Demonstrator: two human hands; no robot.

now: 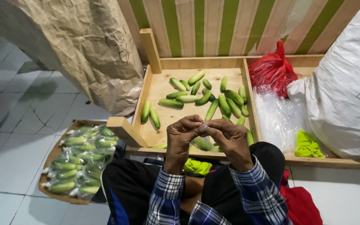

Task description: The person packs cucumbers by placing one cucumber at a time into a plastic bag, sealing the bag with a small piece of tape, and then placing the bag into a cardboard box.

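Bottom centre: person's knees in dark trousers, plaid sleeves (246,196) rising to mid-frame. A yellow-green cloth (197,166) lies in the lap between the forearms.

Mid-frame centre: left hand (181,134) and right hand (230,136) meet fingertip to fingertip, both pinched on the neck of a clear bag (203,143) that hangs below them, over the tray's near edge. Bag holds green cucumbers, partly hidden by the hands; count can't be told. Neck looks bunched to a small white point between the fingertips.

Lower left: a flat board (46,166) on the tile floor, stacked with filled bags (80,160) of cucumbers, just beside the left knee. Open white tile beyond it, left and lower left.

Lower right: red fabric (301,204) by the right knee, bare tile to its right.

Middle: wooden tray (151,89), raised rim, a divider splitting it. Left bay has loose cucumbers (205,98) scattered mostly centre and right; bare wood along its left side and near corner. Right bay holds clear plastic sheets (278,116) and a second yellow-green cloth (307,145).

Upper right: red bag (273,70), tied, against the divider; big white sack (346,83) crowds the right bay.

Upper left: brown paper sack (88,50) leans over the tray's left rim. Striped green-and-cream wall (213,25) closes off the top.
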